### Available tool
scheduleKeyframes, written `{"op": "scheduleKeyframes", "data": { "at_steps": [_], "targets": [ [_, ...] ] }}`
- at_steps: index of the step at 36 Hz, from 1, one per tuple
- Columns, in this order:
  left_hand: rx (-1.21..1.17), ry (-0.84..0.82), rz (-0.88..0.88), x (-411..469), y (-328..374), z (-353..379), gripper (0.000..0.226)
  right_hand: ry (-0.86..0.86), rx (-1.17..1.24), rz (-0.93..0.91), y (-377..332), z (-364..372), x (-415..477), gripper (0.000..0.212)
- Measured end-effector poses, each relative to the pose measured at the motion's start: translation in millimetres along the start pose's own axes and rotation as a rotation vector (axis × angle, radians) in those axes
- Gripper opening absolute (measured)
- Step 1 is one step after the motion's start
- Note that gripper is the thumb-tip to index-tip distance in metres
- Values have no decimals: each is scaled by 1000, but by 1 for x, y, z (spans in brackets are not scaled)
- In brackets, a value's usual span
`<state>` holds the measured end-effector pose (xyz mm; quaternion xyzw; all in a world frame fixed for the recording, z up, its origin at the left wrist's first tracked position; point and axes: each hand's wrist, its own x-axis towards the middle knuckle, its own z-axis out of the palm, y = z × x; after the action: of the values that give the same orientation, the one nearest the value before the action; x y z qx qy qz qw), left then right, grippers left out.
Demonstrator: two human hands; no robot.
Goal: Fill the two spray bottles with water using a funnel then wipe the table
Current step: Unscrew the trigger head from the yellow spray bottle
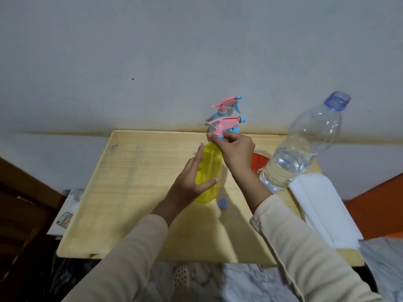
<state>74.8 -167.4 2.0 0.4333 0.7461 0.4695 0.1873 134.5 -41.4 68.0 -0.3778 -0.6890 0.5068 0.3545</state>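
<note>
A yellow spray bottle (209, 171) with a pink and blue trigger head (226, 125) stands mid-table. My left hand (192, 179) wraps the bottle's body, fingers fairly straight on its left side and thumb across the front. My right hand (233, 151) pinches the collar under the trigger head. Behind it stands a blue spray bottle (218, 115) with the same kind of head. A red funnel (259, 162) lies partly hidden behind my right wrist. A big clear water bottle (303, 144), uncapped and partly full, stands at the right. Its blue cap (222, 202) lies on the table.
The wooden table (130, 192) stands against a grey wall. A folded white cloth (322, 210) lies at its right edge. A phone (64, 219) rests on a white surface left of the table. Patterned fabric lies near the front edge.
</note>
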Motion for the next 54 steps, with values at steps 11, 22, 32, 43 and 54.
{"op": "scheduleKeyframes", "data": {
  "at_steps": [11, 22, 32, 43, 54],
  "targets": [
    [-82, -225, -23, -32, 37, -1, 90, -382, 357, 124, 5, -53, -18, 13],
    [-177, -42, -81, -61, 38, 13, 83, -274, 469, 320, 5, -34, -42, 44],
    [-234, -25, -86, -61, 39, 5, 85, -370, 605, 302, -2, -30, -46, 9],
    [-226, 11, -81, -54, 33, -5, 83, -294, 468, 189, -7, -17, -45, 14],
    [-265, 4, -106, -43, 20, -12, 84, -283, 345, 66, -13, 0, -37, 21]
  ]
}}
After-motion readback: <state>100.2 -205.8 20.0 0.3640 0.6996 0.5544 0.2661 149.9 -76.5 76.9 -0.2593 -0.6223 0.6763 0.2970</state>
